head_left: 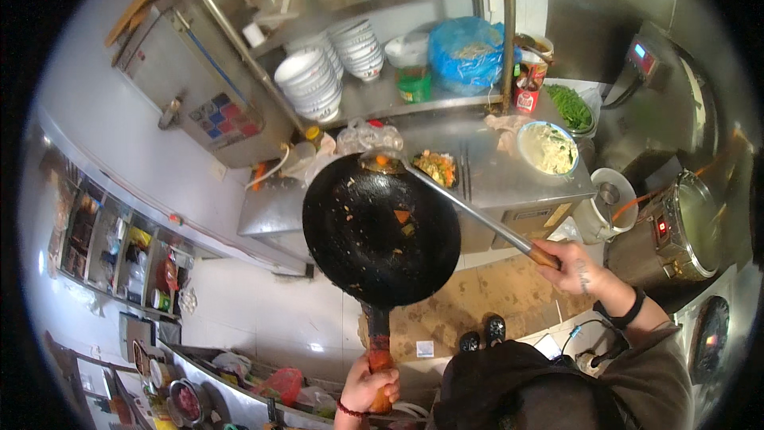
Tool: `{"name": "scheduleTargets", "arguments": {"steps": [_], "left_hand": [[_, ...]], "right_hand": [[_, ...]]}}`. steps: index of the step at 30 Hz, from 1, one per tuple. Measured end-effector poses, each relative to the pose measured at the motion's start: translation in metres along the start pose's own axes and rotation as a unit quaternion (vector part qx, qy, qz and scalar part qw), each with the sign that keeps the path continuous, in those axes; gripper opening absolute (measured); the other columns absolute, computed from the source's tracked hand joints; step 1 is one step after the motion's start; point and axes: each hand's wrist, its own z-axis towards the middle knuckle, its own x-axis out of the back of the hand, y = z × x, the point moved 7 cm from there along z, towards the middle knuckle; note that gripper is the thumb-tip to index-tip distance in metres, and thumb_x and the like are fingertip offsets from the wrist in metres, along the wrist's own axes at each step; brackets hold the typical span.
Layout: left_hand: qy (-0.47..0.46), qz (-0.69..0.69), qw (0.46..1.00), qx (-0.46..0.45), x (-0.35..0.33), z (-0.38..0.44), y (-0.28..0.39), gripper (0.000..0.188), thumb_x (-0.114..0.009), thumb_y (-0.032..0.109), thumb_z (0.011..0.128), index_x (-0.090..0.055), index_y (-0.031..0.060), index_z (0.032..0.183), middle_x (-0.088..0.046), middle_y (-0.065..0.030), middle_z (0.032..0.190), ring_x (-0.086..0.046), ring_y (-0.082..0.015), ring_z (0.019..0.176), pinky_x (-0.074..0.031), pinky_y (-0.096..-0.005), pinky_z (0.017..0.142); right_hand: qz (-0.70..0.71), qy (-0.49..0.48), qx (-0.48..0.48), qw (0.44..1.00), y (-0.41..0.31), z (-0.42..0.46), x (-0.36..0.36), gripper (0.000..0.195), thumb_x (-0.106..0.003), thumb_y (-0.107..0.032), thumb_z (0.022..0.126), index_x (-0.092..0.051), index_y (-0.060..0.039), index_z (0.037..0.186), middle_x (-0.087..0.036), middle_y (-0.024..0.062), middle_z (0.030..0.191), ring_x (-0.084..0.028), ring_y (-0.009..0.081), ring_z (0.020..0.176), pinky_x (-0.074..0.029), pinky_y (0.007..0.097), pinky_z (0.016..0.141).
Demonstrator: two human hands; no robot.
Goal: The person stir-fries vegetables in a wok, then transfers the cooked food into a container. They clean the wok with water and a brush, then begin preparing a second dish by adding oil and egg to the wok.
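Observation:
My left hand (369,387) grips the wooden handle (380,351) of a black wok (370,239), which I hold up over the floor with its far rim at the steel counter. A few food scraps cling inside it, among them an orange piece (401,215). The wooden grip of a long metal ladle (471,204) is in my right hand (570,269). The ladle's bowl (382,161) lies at the wok's far rim and has something orange in it. Just right of that rim, a container of mixed cooked food (437,168) stands on the counter.
On the steel counter (513,188) are a bowl of pale shredded food (548,148) and a container of leafy greens (570,107). Stacked bowls (310,83) fill the shelf behind. To the right stand a white bucket (609,200) and a steel pot (686,233). Cardboard (477,298) covers the floor.

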Motion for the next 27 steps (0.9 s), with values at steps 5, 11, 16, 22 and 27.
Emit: {"name": "scheduleTargets", "arguments": {"steps": [5,11,16,22,27], "left_hand": [[-0.010,0.060,0.995,-0.082,-0.031,0.039,0.067,0.025,-0.054,-0.005,0.074,-0.044,0.0038,0.095,-0.048,-0.0068,0.070,-0.047,-0.0150,0.050,-0.043,-0.0314,0.044],[-0.019,0.087,0.984,-0.155,-0.064,0.113,0.116,0.022,-0.052,-0.003,0.078,-0.044,0.0048,0.096,-0.049,-0.0062,0.070,-0.049,-0.0154,0.052,-0.043,-0.0306,0.045],[0.044,0.150,0.965,-0.212,-0.070,0.158,0.130,0.021,-0.052,-0.004,0.079,-0.042,0.0041,0.097,-0.050,-0.0071,0.071,-0.050,-0.0155,0.052,-0.043,-0.0309,0.043],[0.086,0.229,0.929,-0.279,-0.060,0.199,0.131,0.022,-0.053,-0.008,0.076,-0.040,0.0000,0.093,-0.052,-0.0092,0.068,-0.054,-0.0193,0.045,-0.044,-0.0327,0.038],[0.082,0.253,0.917,-0.298,-0.050,0.206,0.134,0.025,-0.054,-0.008,0.076,-0.041,-0.0007,0.097,-0.052,-0.0089,0.067,-0.054,-0.0189,0.046,-0.044,-0.0325,0.039]], "right_hand": [[-0.177,0.054,0.059,0.981,0.035,0.012,-0.007,0.058,-0.060,-0.005,0.077,-0.043,-0.0022,0.132,-0.060,0.0214,0.079,-0.060,0.0396,0.063,-0.051,0.0435,0.056],[-0.331,0.061,0.050,0.940,0.098,0.002,0.009,0.063,-0.060,-0.009,0.079,-0.038,-0.0046,0.137,-0.057,0.0163,0.079,-0.061,0.0326,0.065,-0.051,0.0401,0.054],[-0.403,0.018,0.021,0.915,0.139,0.003,0.026,0.065,-0.061,-0.010,0.077,-0.037,-0.0051,0.138,-0.057,0.0138,0.089,-0.062,0.0291,0.070,-0.051,0.0400,0.055],[-0.277,0.066,-0.020,0.958,0.115,0.004,0.044,0.055,-0.061,-0.009,0.077,-0.046,-0.0065,0.130,-0.062,0.0197,0.086,-0.062,0.0377,0.071,-0.052,0.0421,0.061],[-0.070,0.100,-0.052,0.991,0.107,-0.005,0.014,0.048,-0.059,-0.007,0.078,-0.050,-0.0040,0.126,-0.062,0.0222,0.077,-0.063,0.0347,0.069,-0.050,0.0374,0.060]]}}
